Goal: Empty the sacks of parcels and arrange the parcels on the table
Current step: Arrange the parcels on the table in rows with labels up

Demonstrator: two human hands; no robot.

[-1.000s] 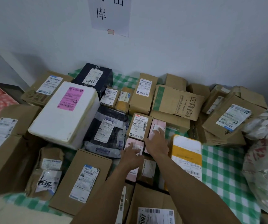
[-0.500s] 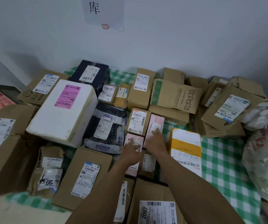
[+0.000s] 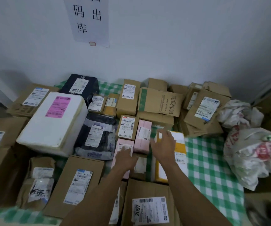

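At the centre of the frame, the left hand (image 3: 125,158) rests with flat, relaxed fingers on the lower pink parcel (image 3: 121,143). The right hand (image 3: 164,144), fingers spread apart, is over the left edge of a yellow-and-white parcel (image 3: 179,147), beside the upper pink parcel (image 3: 143,134); whether it touches is unclear. Parcels crowd the green-checked tabletop (image 3: 205,160), and white sacks (image 3: 254,154) lie at the right.

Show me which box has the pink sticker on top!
The big white foam box on the left. Its label is pink, while the labels on the other parcels look white.
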